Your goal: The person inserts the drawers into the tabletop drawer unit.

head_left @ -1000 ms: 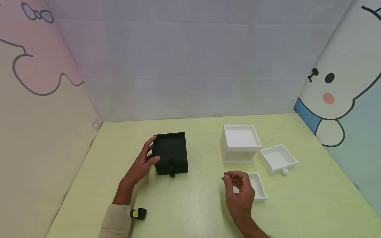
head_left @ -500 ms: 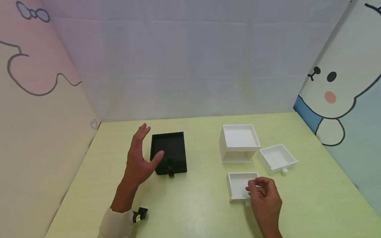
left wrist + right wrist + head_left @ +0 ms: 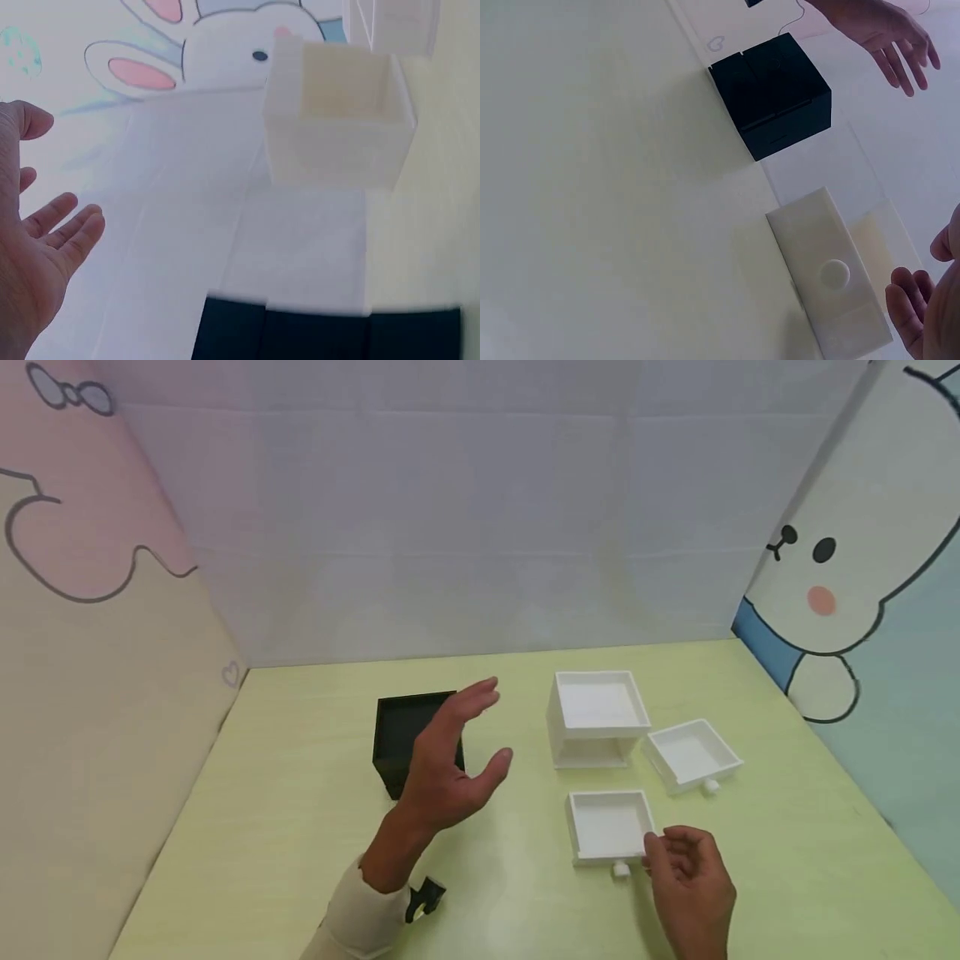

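My left hand (image 3: 446, 768) is held in the air, thumb apart from its fingers, partly covering the black drawer box (image 3: 401, 727) in the head view. Nothing is in its grasp. Low at the right, my right hand (image 3: 693, 881) has its fingers loosely bent beside the right front corner of a white drawer (image 3: 611, 827); I cannot tell whether it touches. In the right wrist view a gap shows between that thumb and the fingers. The drawer's round knob (image 3: 835, 274) faces me. Behind it stands the white cabinet (image 3: 600, 706), its lower front an open slot.
A second white drawer (image 3: 693, 753) lies turned at an angle to the right of the cabinet. All of this sits on a pale yellow-green table (image 3: 285, 827). A white sheet (image 3: 420, 527) closes off the back, and printed cartoon panels stand at both sides.
My left hand has let go of the black box, lifted and swung right. My right hand has moved right from over the front white drawer to its corner, uncovering the drawer.
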`<state>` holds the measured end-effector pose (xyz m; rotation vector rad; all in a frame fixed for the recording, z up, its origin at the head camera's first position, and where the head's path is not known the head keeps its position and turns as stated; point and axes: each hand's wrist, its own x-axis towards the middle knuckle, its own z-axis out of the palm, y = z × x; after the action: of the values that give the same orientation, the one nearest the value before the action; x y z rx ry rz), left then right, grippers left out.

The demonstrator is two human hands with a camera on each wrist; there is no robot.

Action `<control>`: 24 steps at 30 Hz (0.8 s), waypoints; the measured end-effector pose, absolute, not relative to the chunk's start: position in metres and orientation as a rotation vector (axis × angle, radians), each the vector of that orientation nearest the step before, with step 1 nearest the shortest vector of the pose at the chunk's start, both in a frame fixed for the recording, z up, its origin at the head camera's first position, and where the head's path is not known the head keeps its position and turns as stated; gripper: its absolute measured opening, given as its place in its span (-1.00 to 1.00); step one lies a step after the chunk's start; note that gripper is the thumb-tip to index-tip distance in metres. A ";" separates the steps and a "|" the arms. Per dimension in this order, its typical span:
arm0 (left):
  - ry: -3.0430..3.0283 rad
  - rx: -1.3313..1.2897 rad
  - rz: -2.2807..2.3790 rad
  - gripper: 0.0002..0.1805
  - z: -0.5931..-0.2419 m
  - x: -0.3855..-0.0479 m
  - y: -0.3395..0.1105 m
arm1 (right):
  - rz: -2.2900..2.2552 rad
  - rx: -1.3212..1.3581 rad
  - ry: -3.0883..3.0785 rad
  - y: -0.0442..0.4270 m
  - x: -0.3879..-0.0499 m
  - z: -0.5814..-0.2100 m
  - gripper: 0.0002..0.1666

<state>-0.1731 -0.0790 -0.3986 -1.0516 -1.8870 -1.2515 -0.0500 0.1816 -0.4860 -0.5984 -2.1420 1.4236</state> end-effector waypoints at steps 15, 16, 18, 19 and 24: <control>-1.997 -0.902 -1.566 -0.34 -0.423 -0.207 -0.004 | 1.299 -0.695 -2.247 0.178 -0.029 -0.504 -0.79; -2.012 -0.869 -1.601 -0.33 -0.425 -0.210 -0.002 | 1.305 -0.709 -2.271 0.177 -0.029 -0.505 -0.77; -2.058 -0.800 -1.672 -0.30 -0.430 -0.217 0.005 | 1.313 -0.732 -2.324 0.176 -0.028 -0.509 -0.73; -2.086 -0.766 -1.715 -0.29 -0.433 -0.221 0.008 | 1.310 -0.738 -2.351 0.176 -0.028 -0.511 -0.72; -2.234 -0.582 -2.020 -0.27 -0.457 -0.237 0.023 | 1.276 -0.703 -2.415 0.176 -0.028 -0.518 -0.66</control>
<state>-0.2373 0.0228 -0.4566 -0.5818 -2.2338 -2.0196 -0.0279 0.1760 -0.5185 -0.7034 -2.4153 1.2764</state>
